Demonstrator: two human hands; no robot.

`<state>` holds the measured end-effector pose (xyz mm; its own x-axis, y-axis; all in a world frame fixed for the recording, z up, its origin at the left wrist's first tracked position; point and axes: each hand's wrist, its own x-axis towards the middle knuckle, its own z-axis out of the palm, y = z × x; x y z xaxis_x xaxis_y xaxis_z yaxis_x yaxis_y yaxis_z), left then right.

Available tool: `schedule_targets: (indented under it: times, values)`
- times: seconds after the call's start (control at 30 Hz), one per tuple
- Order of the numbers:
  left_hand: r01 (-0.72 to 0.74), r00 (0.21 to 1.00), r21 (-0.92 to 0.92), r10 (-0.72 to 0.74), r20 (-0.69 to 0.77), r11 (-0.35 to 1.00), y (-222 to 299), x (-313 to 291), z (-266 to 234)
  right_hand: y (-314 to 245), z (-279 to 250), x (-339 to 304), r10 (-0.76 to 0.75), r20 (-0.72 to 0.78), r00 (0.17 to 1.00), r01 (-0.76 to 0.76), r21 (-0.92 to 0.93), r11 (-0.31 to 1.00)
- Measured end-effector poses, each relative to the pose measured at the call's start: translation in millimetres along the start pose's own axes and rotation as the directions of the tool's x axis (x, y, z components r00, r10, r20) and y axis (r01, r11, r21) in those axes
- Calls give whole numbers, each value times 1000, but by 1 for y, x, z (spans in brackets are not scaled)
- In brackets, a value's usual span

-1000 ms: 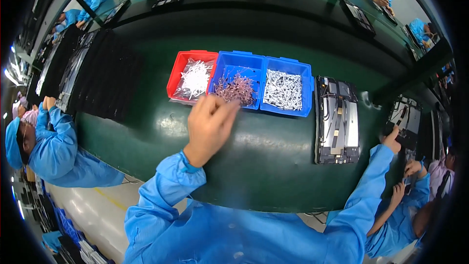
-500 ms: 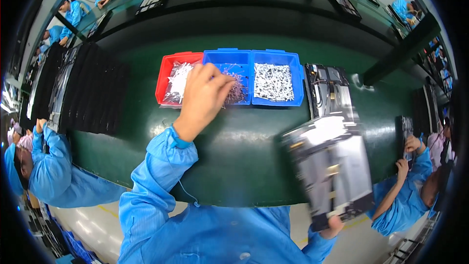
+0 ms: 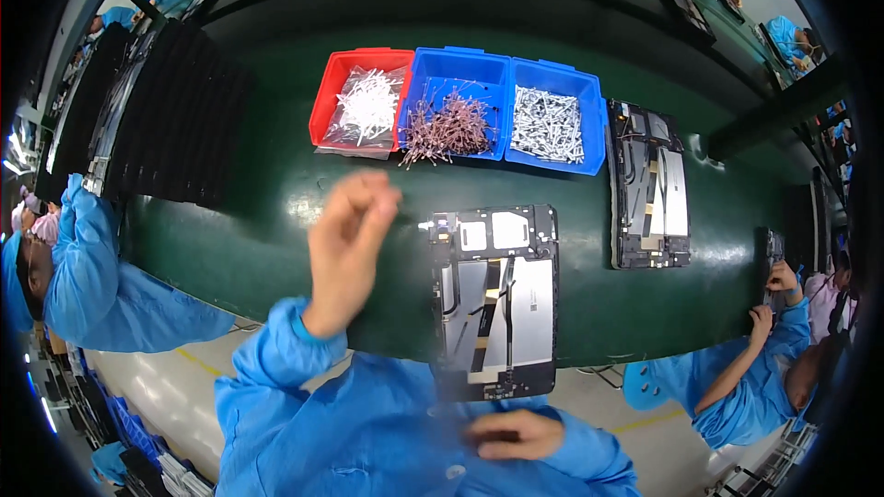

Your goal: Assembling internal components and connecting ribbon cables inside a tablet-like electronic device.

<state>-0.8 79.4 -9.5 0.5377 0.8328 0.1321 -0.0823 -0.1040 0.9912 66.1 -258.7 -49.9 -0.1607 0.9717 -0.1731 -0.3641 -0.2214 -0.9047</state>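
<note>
An opened tablet (image 3: 533, 313), its silver and black inner parts facing up, lies before me and reaches past the table's near edge. My left hand (image 3: 343, 253) is raised to the left of it, thumb and fingers drawn together in a blurred pinch; whatever they hold is too small to make out. Just below the tablet's near end, my right hand (image 3: 520, 433) is apart from it, thumb and fingers loosely spread with no object visible between them. Beyond, a blue bin (image 3: 479, 66) carries thin reddish-purple wired pieces (image 3: 451, 126).
Left of that bin is a red bin (image 3: 322, 110) with bagged white pieces; right of it, another blue bin (image 3: 594, 133) with white-and-black pieces. A second opened tablet (image 3: 675, 193) lies at right. Black panels (image 3: 180, 120) stand in a row at left. Co-workers sit on both sides.
The tablet has gone from my right hand at the right to the table in front of me. My left hand has drawn back from the middle bin. The view has shifted.
</note>
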Motion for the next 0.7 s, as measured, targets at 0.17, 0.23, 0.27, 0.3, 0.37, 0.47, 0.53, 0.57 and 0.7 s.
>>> schedule_targets:
  times: [0.17,0.23,0.27,0.3,0.37,0.47,0.53,0.57,0.7]
  values:
    - [82,990,44,-87,110,996,-24,-92,6,-116,-71,36,-452,-295,842,-32,-864,503]
    - [98,990,6,-98,105,995,-25,-105,18,-135,-88,79,-401,-526,750,-386,-840,381]
    - [108,987,-29,-104,126,994,-22,-108,27,-135,-106,90,-441,-511,738,-401,-858,322]
    - [103,987,-30,-98,127,994,-22,-109,30,-123,-124,104,-541,-412,733,-386,-907,167]
    - [91,987,-15,-88,132,996,-27,-107,34,-118,-134,121,-446,-391,805,-369,-919,139]
    - [39,994,100,-49,100,994,-27,-108,40,-118,-119,124,-441,-407,800,-381,-912,152]
    - [-35,992,235,5,127,971,-27,-110,43,-112,-112,117,-454,-405,794,-387,-912,138]
    - [-29,993,235,0,121,972,-29,-109,42,-111,-110,113,-473,-412,779,-402,-907,129]
    - [-30,995,92,20,99,995,-23,-93,39,-113,-110,105,-583,-410,701,-507,-862,-4]
